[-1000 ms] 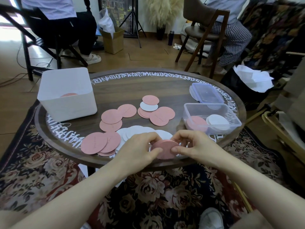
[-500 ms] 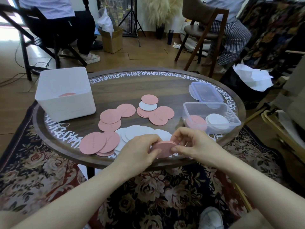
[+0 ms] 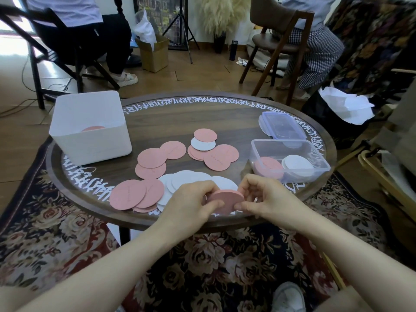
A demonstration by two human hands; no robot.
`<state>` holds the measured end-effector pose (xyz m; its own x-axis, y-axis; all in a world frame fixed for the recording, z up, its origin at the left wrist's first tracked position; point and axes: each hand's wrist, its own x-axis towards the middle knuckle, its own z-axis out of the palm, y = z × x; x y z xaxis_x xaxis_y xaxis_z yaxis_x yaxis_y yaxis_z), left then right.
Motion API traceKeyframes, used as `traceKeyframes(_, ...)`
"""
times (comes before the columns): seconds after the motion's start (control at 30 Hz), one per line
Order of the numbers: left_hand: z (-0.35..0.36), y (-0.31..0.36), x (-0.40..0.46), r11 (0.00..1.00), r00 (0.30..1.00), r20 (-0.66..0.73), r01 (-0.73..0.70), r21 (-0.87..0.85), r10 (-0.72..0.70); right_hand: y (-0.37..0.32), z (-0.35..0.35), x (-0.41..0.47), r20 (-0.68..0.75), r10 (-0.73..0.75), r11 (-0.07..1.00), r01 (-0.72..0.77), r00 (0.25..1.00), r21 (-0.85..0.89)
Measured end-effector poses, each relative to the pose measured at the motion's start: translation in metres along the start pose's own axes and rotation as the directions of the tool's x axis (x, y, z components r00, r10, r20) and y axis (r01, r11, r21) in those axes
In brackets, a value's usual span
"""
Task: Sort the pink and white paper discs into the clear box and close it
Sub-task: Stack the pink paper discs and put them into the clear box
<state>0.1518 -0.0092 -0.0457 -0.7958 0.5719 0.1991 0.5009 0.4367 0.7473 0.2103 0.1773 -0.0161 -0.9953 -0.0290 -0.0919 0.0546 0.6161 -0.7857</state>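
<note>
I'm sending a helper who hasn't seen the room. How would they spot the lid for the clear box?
On the round wooden table, look to the far right edge, just behind the clear box. The lid lies flat there, alone among the things with a bluish-purple rim.

Pink stack (image 3: 225, 199) held; clear box (image 3: 290, 162) open, lid (image 3: 284, 125) behind

A round dark-wood table (image 3: 202, 113) with white script along its rim stands on a floral rug (image 3: 45, 233). Beyond, daylight falls across a wooden floor (image 3: 202, 73), where a cardboard box (image 3: 155, 52) sits between occupied chairs (image 3: 279, 37).
</note>
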Motion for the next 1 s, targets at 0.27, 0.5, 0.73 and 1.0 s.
traceKeyframes(0.27, -0.007, 0.012, 0.013, 0.815, 0.966, -0.030, 0.201, -0.543, -0.258, -0.014, -0.006, 0.002, -0.096, 0.146, 0.872, -0.082, 0.985, 0.483)
traceKeyframes(0.5, -0.020, 0.004, 0.018, 0.991, 0.996, -0.017, 0.089, 0.103, -0.088, -0.007, -0.052, 0.014, -0.380, 0.208, 0.923, -0.052, 0.901, 0.382)
traceKeyframes(0.73, -0.033, -0.023, 0.014, 0.808, 0.964, 0.186, 0.045, 0.588, -0.188, 0.043, -0.100, 0.026, -0.629, 0.227, 0.966, -0.252, 0.744, 0.051)
traceKeyframes(1.0, -0.029, -0.030, 0.013, 0.801, 0.971, 0.200, -0.013, 0.599, -0.134, 0.047, -0.089, 0.042, -0.530, 0.290, 0.930, -0.365, 0.797, -0.039)
